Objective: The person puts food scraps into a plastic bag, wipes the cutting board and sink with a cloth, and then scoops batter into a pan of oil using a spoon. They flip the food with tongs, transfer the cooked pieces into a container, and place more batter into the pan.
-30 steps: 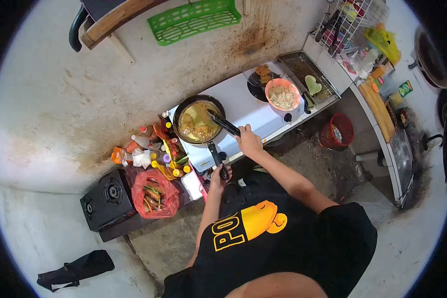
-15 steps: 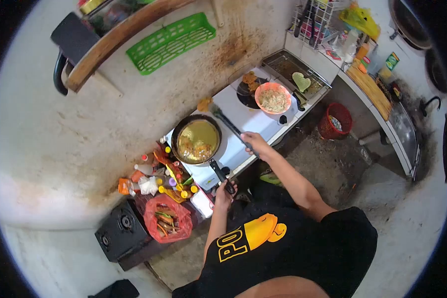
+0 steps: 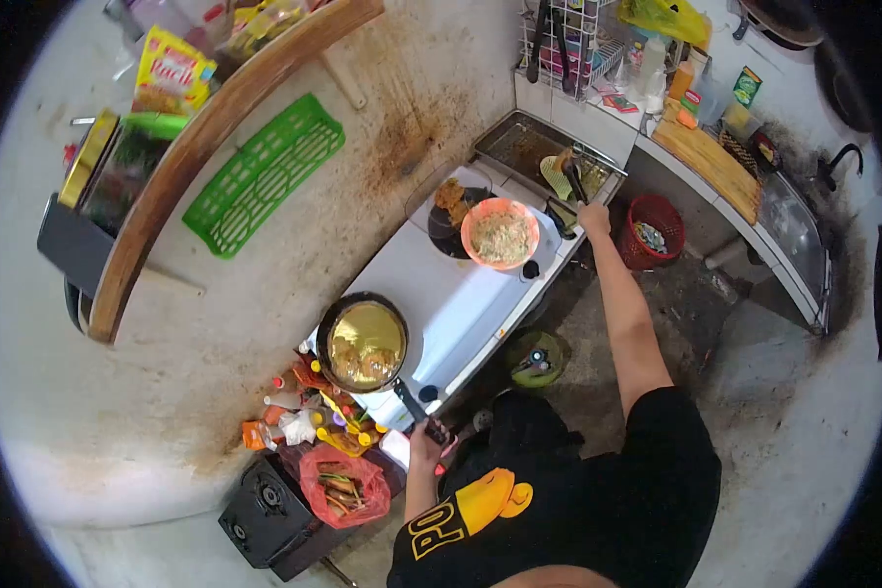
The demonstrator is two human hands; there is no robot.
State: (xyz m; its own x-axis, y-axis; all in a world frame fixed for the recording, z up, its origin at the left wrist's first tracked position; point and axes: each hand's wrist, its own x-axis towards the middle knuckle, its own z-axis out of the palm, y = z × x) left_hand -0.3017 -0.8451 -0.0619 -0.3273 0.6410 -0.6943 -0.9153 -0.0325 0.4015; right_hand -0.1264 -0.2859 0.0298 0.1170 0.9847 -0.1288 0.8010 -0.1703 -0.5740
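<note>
My left hand (image 3: pixel 427 439) is closed round the black handle of the frying pan (image 3: pixel 330 312), at the near left of the white stove top (image 3: pixel 431 304). Golden oil (image 3: pixel 372 323) fills the pan, with fritters (image 3: pixel 361 365) frying in its lower part. My right arm reaches far out to the right. My right hand (image 3: pixel 594 218) grips the dark handle of a spatula (image 3: pixel 572 180), which overlaps a pale green heart-shaped thing (image 3: pixel 553 178) by the metal tray (image 3: pixel 508 147). Left of that, brown fritters (image 3: pixel 451 199) lie by an orange bowl (image 3: pixel 470 227) of pale shredded food.
Bottles and sauce packets (image 3: pixel 314 407) crowd the stove's left end, near a red plastic bag (image 3: pixel 314 480) and a black gas burner (image 3: pixel 265 500). A red basket (image 3: pixel 647 250) stands below the counter. A wooden shelf (image 3: pixel 201 127) and green rack (image 3: pixel 265 176) are on the wall.
My right hand has swung from near the pan, where a fritter was at the spatula's tip, rightward to the tray. The view has shifted. My left hand stays on the pan handle.
</note>
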